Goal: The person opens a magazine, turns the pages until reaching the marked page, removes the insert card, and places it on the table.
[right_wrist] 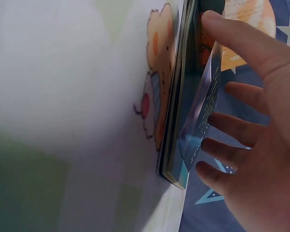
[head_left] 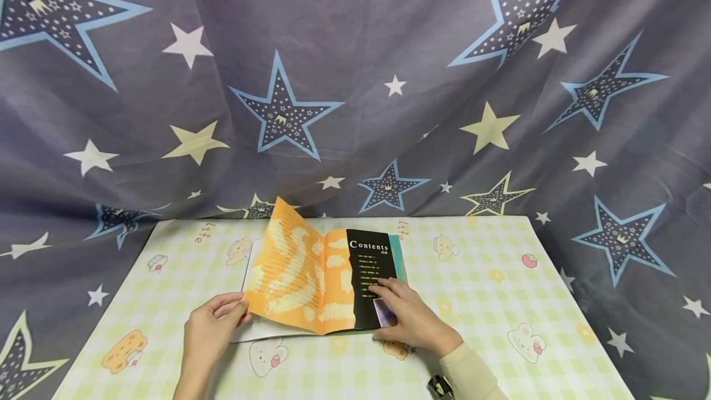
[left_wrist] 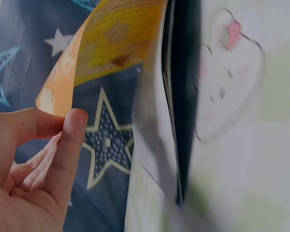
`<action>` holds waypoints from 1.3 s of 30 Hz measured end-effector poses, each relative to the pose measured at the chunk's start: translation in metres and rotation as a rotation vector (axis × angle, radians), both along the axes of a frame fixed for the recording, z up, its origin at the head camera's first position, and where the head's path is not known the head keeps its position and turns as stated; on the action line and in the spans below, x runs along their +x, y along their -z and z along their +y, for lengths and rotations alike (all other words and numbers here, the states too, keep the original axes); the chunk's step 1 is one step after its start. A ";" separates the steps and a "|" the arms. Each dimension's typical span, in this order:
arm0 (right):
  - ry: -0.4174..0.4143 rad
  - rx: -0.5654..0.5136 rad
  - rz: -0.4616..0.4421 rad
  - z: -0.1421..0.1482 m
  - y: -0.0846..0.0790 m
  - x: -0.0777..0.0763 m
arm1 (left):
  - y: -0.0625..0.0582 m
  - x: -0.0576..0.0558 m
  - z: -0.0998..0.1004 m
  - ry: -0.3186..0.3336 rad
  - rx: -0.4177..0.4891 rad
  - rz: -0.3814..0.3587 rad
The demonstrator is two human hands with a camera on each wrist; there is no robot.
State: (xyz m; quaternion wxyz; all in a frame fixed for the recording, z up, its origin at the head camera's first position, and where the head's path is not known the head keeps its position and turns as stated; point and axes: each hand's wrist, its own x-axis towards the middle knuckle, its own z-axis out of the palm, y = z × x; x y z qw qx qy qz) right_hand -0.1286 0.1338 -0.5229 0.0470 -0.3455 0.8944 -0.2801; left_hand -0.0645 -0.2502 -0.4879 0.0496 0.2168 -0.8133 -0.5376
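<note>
An open magazine lies on the table, its black strip headed "Contents" on the right-hand page. Its orange and cream page stands lifted at a slant on the left. My left hand pinches that page's lower outer corner between thumb and forefinger; the left wrist view shows the pinched orange page curving up from the other leaves. Over the right side of the magazine, my right hand rests with spread, relaxed fingers on the black strip. In the right wrist view its fingers touch the magazine's page.
A pale green checked tablecloth with cartoon prints covers the table. Behind and beside it hangs a dark grey curtain patterned with stars. Near the right forearm's sleeve is a small black object.
</note>
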 end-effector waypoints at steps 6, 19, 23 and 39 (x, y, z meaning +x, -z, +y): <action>-0.016 0.034 0.014 0.002 0.000 0.001 | 0.006 0.010 -0.012 -0.033 -0.048 -0.080; 0.024 0.017 0.022 0.009 -0.002 0.001 | 0.011 0.013 -0.016 -0.034 -0.112 -0.088; 0.059 -0.073 0.035 0.017 0.001 -0.001 | 0.011 0.015 -0.016 -0.012 -0.207 -0.100; 0.189 -0.270 0.137 0.019 -0.001 -0.009 | 0.003 0.003 0.009 0.118 -0.263 0.016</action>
